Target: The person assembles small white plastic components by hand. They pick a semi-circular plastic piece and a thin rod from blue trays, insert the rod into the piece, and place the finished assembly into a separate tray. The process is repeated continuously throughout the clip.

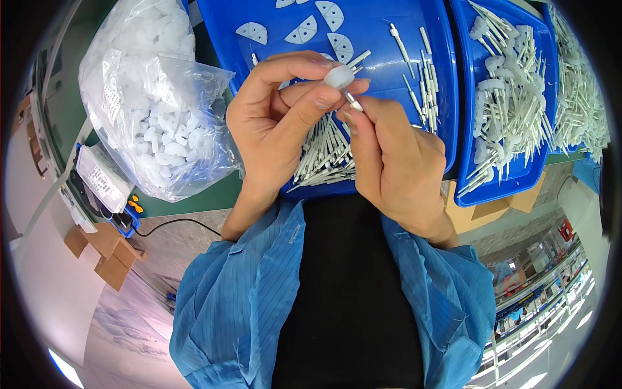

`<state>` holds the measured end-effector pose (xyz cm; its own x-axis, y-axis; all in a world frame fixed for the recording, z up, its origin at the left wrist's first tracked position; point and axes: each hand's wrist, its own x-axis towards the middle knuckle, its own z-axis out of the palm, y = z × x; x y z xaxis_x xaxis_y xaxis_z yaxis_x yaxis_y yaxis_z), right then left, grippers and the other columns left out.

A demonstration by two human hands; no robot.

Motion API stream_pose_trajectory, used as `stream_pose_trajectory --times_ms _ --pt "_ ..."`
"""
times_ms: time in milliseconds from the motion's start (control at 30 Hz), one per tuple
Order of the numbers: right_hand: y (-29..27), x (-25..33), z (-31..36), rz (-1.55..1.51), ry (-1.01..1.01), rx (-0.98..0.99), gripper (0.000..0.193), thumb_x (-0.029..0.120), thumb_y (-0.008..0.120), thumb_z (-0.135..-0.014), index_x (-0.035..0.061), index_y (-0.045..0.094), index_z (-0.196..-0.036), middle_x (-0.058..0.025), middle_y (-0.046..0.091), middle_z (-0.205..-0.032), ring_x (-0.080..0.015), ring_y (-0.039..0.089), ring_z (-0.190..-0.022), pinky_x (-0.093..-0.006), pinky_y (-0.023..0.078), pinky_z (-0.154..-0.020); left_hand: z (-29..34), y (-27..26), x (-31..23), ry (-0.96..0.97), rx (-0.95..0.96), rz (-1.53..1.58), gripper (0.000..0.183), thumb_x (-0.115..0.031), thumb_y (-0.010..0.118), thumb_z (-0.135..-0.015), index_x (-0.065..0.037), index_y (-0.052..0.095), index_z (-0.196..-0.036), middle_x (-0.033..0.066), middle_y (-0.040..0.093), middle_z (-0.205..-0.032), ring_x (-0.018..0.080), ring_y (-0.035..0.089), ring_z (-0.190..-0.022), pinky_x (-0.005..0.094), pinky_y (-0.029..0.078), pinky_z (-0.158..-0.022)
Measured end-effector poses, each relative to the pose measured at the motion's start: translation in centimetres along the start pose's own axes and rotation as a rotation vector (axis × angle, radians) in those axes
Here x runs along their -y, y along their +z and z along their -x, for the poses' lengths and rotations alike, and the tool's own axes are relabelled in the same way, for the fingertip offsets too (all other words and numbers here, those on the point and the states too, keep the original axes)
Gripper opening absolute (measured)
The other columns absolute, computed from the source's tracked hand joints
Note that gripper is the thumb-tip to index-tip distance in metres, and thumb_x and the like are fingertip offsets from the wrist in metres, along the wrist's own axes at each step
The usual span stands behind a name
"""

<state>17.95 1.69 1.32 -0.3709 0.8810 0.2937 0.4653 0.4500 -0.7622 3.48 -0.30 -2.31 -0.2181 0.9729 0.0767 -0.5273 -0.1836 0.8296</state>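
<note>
My left hand (275, 123) pinches a translucent white plastic piece (339, 77) between thumb and fingers. A pale rod (359, 59) sticks out beyond that piece on its far side. Just below and to the right, my right hand (398, 152) grips a white rod with a metal tip (353, 101) between thumb and forefinger, the tip pointing up toward the plastic piece. Whether the tip touches the piece I cannot tell. Both hands are over a blue tray (382, 16); many loose white rods (326, 155) lie in it beneath them.
Flat half-round white pieces (302, 30) lie at the tray's far side, with more rods (426, 91) at its right. A clear bag of white plastic pieces (170, 139) sits at left. A second blue tray (495, 189) at right holds rods joined to white pieces. Cardboard (470, 211) shows below it.
</note>
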Motion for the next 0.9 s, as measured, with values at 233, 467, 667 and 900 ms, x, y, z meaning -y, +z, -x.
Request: stream_pose_trajectory --times_ms 233,467,667,900 --pt "-1.9 1.3 -0.6 -0.252 0.206 0.190 0.006 0.004 0.060 -0.095 0.0003 0.061 -0.100 -0.0058 0.070 -0.076 -0.0086 0.060 -0.051 -0.0229 0.045 -0.048 0.3 -1.0 -0.5 0.139 0.022 -0.321 0.019 0.005 0.067 -0.087 0.002 0.063 -0.105 0.0185 0.065 -0.104 0.0278 0.070 -0.087 0.0411 0.061 -0.079" --pt "-2.3 1.7 -0.6 -0.172 0.190 0.192 0.006 0.006 0.059 -0.096 0.0006 0.061 -0.100 -0.0042 0.069 -0.076 -0.0072 0.059 -0.053 -0.0213 0.043 -0.048 0.3 -1.2 0.2 0.243 0.048 -0.281 0.026 0.016 0.071 -0.078 0.007 0.063 -0.101 0.0216 0.066 -0.107 0.0221 0.071 -0.084 0.0257 0.059 -0.073" --pt "-2.1 0.3 -1.3 -0.554 0.243 0.292 0.008 0.007 0.062 -0.095 0.0011 0.059 -0.099 -0.0088 0.064 -0.073 -0.0220 0.061 -0.049 -0.0301 0.044 -0.043 0.3 -0.4 -0.9 0.127 0.033 -0.068 0.022 0.016 0.070 -0.079 0.009 0.061 -0.097 0.0230 0.061 -0.108 0.0237 0.070 -0.088 0.0300 0.059 -0.076" --pt "-2.1 0.2 -0.7 -0.678 0.165 0.273 0.009 0.008 0.065 -0.093 0.0010 0.061 -0.098 -0.0077 0.058 -0.070 -0.0178 0.055 -0.046 -0.0294 0.042 -0.041 -0.6 -0.4 -1.6 0.327 0.184 -0.447 0.025 -0.007 0.076 -0.083 -0.001 0.052 -0.084 0.0155 0.058 -0.094 0.0289 0.068 -0.077 0.0389 0.059 -0.066"
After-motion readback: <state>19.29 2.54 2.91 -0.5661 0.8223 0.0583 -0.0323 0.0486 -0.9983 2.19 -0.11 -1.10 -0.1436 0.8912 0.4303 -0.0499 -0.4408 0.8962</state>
